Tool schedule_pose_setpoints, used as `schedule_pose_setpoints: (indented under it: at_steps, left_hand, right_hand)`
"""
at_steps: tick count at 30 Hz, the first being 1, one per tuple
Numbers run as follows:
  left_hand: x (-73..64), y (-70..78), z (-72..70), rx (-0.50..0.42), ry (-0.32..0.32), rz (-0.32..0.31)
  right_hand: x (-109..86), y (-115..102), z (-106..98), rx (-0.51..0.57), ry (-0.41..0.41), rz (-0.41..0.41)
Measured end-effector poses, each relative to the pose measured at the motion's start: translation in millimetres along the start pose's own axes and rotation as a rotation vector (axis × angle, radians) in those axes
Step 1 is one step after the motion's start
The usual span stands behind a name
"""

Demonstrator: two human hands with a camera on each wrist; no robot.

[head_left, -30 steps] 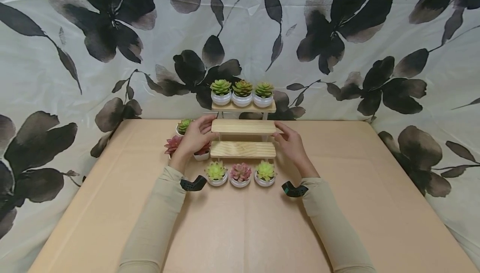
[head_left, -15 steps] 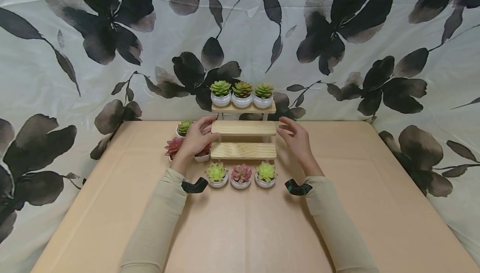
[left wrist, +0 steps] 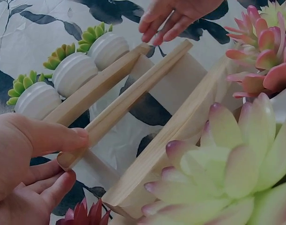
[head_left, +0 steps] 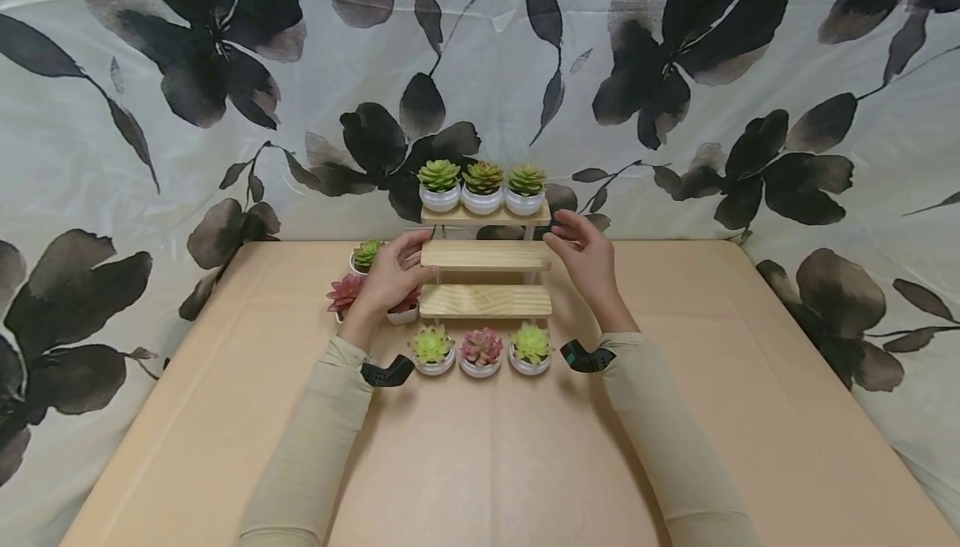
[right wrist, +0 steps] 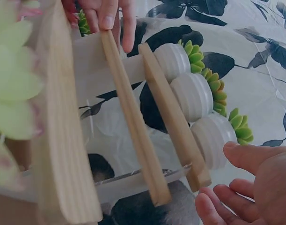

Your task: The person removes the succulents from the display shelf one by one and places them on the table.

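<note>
A tiered stand has three wooden boards, joined by pale side panels. My left hand (head_left: 392, 278) pinches the left end of the middle board (head_left: 486, 256), thumb on one face and fingers on the other in the left wrist view. My right hand (head_left: 591, 263), fingers loosely bent and holding nothing, is by the right end of the top board (right wrist: 173, 117). Three green succulents (head_left: 482, 184) in white pots stand in a row on that top board. The lower board (head_left: 486, 302) carries nothing.
Three potted succulents, two light green and one pink (head_left: 480, 348), line up in front of the stand. To its left, partly behind my left hand, are a green succulent (head_left: 366, 255) and two reddish ones (head_left: 345, 293). A floral cloth (head_left: 675, 197) hangs behind the table (head_left: 487, 464).
My right hand has let go of the middle board's right end, drawn off to the right, then moved up toward the top board. My left hand has stayed in place.
</note>
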State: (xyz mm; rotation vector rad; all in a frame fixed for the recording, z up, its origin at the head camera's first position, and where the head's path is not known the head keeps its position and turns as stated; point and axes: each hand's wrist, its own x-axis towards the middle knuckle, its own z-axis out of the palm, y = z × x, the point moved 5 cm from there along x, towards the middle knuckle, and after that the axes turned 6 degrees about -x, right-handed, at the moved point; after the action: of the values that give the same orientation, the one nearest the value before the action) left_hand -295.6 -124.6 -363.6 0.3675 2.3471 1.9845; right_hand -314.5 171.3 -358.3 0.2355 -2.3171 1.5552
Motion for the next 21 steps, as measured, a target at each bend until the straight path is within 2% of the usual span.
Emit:
schedule_pose_setpoints:
  at_steps: [6, 12, 21]
  left_hand:
    - [2.4, -5.3, -1.9, -0.032, -0.012, -0.011]
    - [1.6, -2.8, -2.5, -0.044, -0.023, -0.014]
    - [14.7, -29.1, -6.8, -0.015, 0.003, 0.011]
  right_hand:
    - [6.9, -15, 0, 0.016, 0.021, 0.015]
    - [16.3, -19, -2, -0.010, 0.065, 0.006]
    - [29.7, -23, 8, -0.080, 0.043, -0.017]
